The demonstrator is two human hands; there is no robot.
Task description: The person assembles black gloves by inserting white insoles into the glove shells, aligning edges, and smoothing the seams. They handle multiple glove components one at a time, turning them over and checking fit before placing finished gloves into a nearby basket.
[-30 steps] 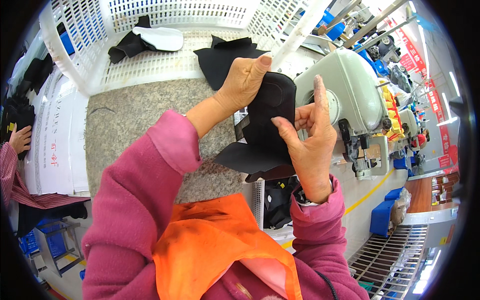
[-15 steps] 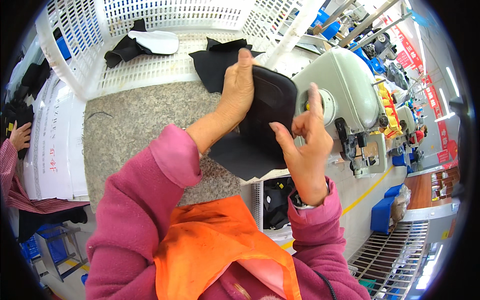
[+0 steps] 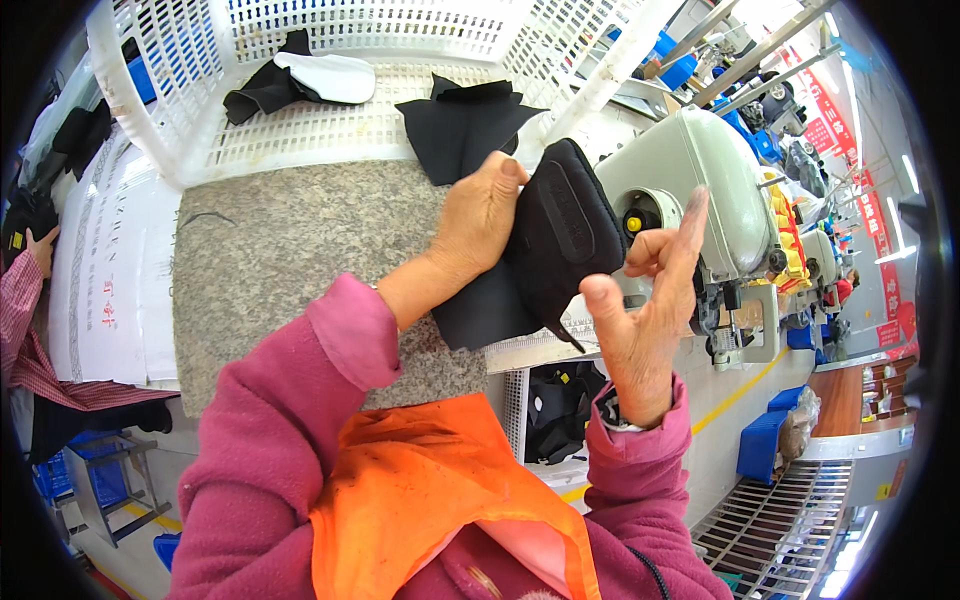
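My left hand point(image 3: 478, 215) is closed round the left edge of a black padded fabric piece point(image 3: 560, 225), thumb uppermost. The piece stands tilted up, showing a raised rounded panel with lettering; a flat black flap point(image 3: 485, 305) spreads below it over the worktop's edge. Just right of it is my right hand point(image 3: 648, 320), holding nothing. Its index finger points up, its thumb stands apart close to the piece's edge, and the other fingers are partly curled. Dark smudges mark the index fingertip. Behind that hand is a pale green sewing machine point(image 3: 700, 190).
A speckled grey slab point(image 3: 290, 250) covers the worktop. Beyond it, a white plastic crate point(image 3: 290, 140) holds black cloth point(image 3: 262, 97) and a white rounded piece point(image 3: 335, 78). More black fabric point(image 3: 455, 130) lies at its front. Another person's hand point(image 3: 42, 250) is at far left.
The black piece has turned, so its raised panel now faces me, and it has shifted slightly right with my left hand. My right hand has moved right and down, away from the piece.
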